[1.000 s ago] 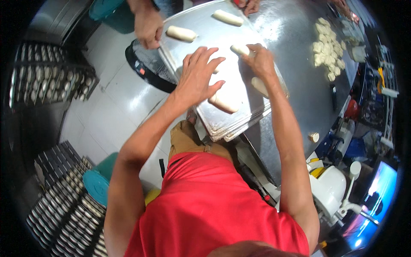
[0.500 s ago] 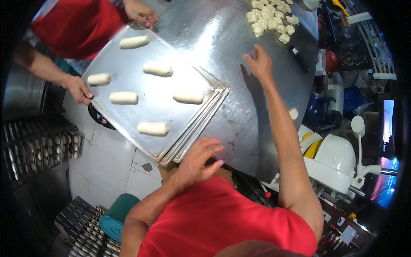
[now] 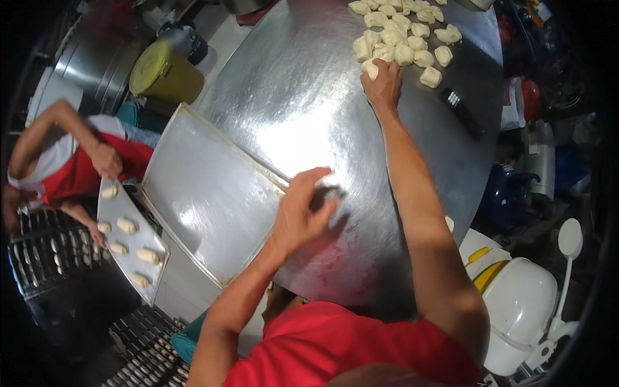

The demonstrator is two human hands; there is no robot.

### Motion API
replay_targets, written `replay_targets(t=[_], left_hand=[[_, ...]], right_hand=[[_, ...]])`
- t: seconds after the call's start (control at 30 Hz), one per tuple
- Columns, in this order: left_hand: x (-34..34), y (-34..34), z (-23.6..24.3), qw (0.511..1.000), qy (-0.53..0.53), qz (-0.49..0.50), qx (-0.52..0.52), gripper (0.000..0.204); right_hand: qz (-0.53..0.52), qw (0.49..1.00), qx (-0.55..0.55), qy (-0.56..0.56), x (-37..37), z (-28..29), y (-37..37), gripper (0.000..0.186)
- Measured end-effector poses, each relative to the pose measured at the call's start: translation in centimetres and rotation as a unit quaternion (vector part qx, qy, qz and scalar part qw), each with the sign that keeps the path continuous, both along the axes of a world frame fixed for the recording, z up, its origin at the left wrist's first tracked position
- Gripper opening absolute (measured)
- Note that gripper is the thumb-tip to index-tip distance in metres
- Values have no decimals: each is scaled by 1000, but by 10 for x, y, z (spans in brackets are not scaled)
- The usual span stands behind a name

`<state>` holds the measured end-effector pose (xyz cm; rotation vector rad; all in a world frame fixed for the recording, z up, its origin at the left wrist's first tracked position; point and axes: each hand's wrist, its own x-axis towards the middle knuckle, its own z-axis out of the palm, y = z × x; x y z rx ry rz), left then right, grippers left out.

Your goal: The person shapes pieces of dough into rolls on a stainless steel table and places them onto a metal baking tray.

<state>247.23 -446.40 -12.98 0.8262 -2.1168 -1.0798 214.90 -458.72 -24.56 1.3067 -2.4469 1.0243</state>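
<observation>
At the far right of the steel table lies a heap of pale dough pieces [image 3: 403,55]. My right hand [image 3: 383,87] reaches to its near edge, fingers closed on a piece of dough [image 3: 369,69]; the fingertips are partly hidden. Over the middle of the table hovers my left hand [image 3: 303,209], thumb and fingers apart, holding nothing. Beside it, a bare metal tray [image 3: 213,200] rests at the table's left side. To the left, a co-worker holds another tray [image 3: 132,258] with several dough rolls [image 3: 147,256] on it.
The round steel table [image 3: 348,238] fills the middle. A black handled tool [image 3: 461,111] lies near its right edge. Racks of dough rolls [image 3: 145,351] stand at lower left, a yellow-green lidded bin [image 3: 164,72] at upper left. A white machine [image 3: 519,316] is at lower right.
The co-worker has taken the loaded tray off the stack and away to the left, baring the tray below. My right hand has reached the dough heap; my left hand has moved over the table.
</observation>
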Motion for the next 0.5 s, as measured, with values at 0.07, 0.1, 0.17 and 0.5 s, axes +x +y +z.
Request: replay_targets(t=[0.07, 0.1, 0.17, 0.5], left_hand=[[-42, -58, -12, 998, 16, 57, 30, 49], [-71, -92, -19, 996, -2, 55, 68, 53], [-129, -171, -42, 991, -8, 44, 128, 69], [-291, -302, -91, 977, -212, 36, 4, 46]], right_hand=[[2, 995, -52, -86, 4, 8, 7, 42], [-10, 993, -82, -86, 1, 11, 14, 36], [25, 987, -112, -117, 7, 16, 15, 32], [103, 986, -87, -101, 1, 4, 6, 35]])
